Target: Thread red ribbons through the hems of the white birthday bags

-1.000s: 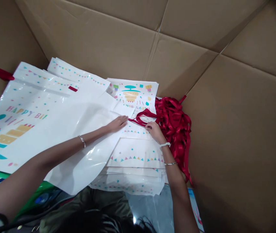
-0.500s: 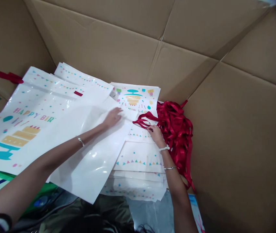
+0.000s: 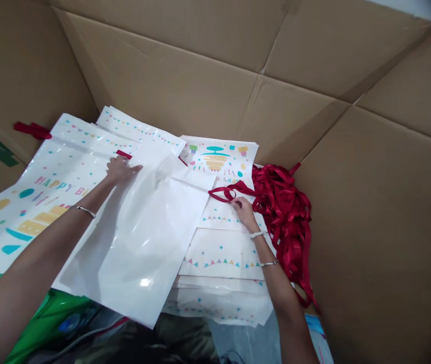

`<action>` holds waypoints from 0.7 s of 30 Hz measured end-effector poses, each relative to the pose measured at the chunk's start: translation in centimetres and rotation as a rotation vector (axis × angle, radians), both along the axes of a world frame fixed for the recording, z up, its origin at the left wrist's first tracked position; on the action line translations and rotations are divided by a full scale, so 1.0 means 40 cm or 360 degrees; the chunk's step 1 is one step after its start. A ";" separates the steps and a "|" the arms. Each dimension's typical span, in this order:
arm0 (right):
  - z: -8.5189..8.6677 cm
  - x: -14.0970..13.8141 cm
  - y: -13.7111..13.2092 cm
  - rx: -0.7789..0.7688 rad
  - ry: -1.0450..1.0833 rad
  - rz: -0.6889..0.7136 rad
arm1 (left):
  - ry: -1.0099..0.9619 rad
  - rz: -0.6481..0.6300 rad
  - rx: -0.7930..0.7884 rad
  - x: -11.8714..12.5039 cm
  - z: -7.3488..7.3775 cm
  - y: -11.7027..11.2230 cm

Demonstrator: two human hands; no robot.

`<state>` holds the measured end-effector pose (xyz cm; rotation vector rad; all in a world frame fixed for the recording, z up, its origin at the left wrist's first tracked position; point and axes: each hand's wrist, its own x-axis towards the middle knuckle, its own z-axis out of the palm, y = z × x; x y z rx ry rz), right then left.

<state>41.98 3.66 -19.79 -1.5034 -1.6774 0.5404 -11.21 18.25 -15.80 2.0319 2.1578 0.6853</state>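
Head view: a blank white sheet [image 3: 143, 242] overlaps printed sheets [image 3: 225, 247] between the cardboard's [image 3: 154, 76] far corners. The left hand [image 3: 120, 171], fingers spread, is at its upper-left edge; whether it grips I cannot tell. The right hand [image 3: 244, 210] appears to pinch the red ribbon loop [image 3: 244, 188], beside the ribbon heap [image 3: 283, 212] at the far right corner. Judged step: handling sheet and ribbon together; the next move calls for an unsnagged loop.

Cardboard [image 3: 385, 212] blocks the far side and right. Ribbon [image 3: 285, 202] crowds the right hand [image 3: 242, 210]. Room opens above the sheet [image 3: 154, 227].
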 end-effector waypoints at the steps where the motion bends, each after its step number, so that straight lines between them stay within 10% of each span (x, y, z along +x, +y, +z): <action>1: 0.005 -0.010 0.006 0.0011 0.0011 -0.0003 | -0.0101 0.0209 -0.0073 0.000 0.006 -0.006; 5: 0.019 -0.051 0.026 0.0075 0.0060 0.0035 | -0.0189 0.0430 0.0156 -0.002 0.026 -0.035; 13: 0.011 -0.167 0.077 0.0114 0.0024 0.0096 | 0.0131 -0.0566 0.0154 0.069 -0.056 -0.091; 21: 0.010 -0.269 0.154 0.0086 -0.0073 0.0224 | 0.0177 -0.0464 0.0386 0.082 -0.119 -0.095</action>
